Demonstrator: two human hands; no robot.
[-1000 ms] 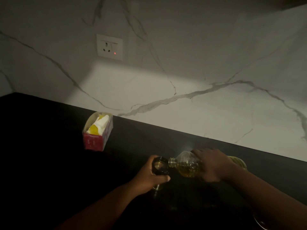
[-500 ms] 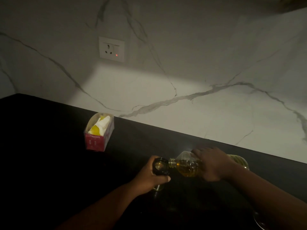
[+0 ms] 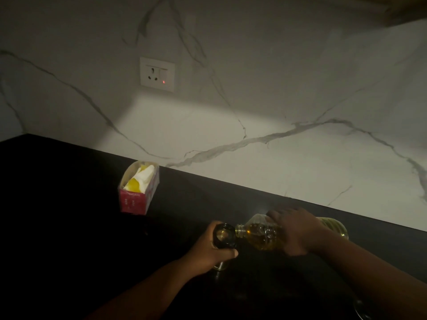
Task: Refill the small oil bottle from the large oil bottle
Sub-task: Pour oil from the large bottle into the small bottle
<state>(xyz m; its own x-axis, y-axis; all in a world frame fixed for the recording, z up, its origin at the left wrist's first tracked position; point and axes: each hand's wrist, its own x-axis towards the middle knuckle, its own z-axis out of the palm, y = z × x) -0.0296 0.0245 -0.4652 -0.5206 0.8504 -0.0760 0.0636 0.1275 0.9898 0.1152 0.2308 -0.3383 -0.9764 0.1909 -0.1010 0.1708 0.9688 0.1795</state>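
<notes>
Left hand [image 3: 209, 251] clamped on small bottle [image 3: 224, 237], right hand [image 3: 294, 229] clamped on tilted large bottle [image 3: 261, 234]; risks overshooting narrow mouth, spilling oil on dark desk [image 3: 69, 227].

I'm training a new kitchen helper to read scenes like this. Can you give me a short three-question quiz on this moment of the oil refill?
1. True or false: the large oil bottle is tipped on its side, with its mouth at the opening of the small oil bottle.
2. Which hand holds the small oil bottle? A) left hand B) right hand C) neither
3. Fill in: on the dark counter, to the left of the bottles, stands an open red ____ with white and yellow contents.

Key: 1 true; 2 A; 3 box.
</notes>
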